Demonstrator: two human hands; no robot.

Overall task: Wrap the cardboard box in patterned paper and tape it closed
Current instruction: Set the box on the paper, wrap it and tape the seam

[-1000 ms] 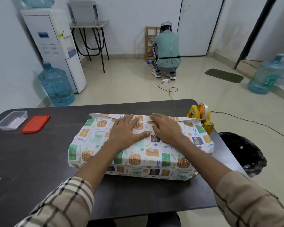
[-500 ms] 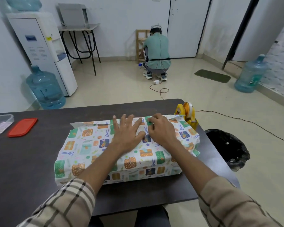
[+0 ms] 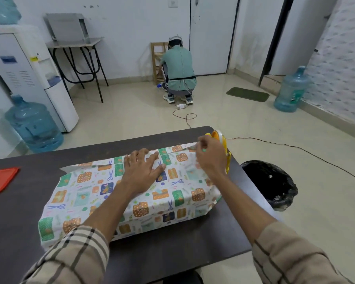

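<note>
In the head view, the wrapped box (image 3: pixel 131 193) lay lengthwise across the dark counter (image 3: pixel 19 212). The patterned paper (image 3: pixel 80 181) covered every face of it I could see. My left hand (image 3: pixel 141 173) lay flat on the box's top near its far edge, fingers straight and spread, pressing the paper's overlap down.

The change was in my right hand (image 3: pixel 210 158). Half a second earlier it had been pressing the box's top right beside the left one. Now it had lifted clear and hung over the box's far right corner, just in front of the yellow tape dispenser (image 3: pixel 223 144) standing off that end. Its fingers were curled, with thumb and forefinger drawn close. I could not tell whether they pinched a tape end or nothing at all.

I took this to mean the folding over the top was finished and the taping had begun, with one hand left to guard the seam. If that left hand eased off, the overlap would probably spring open. The paper at both ends of the box looked loose and untaped.

A red lid (image 3: pixel 0 179) lay well off the box's left end, and a black bin (image 3: pixel 271 181) stood on the floor beyond its right end.
</note>
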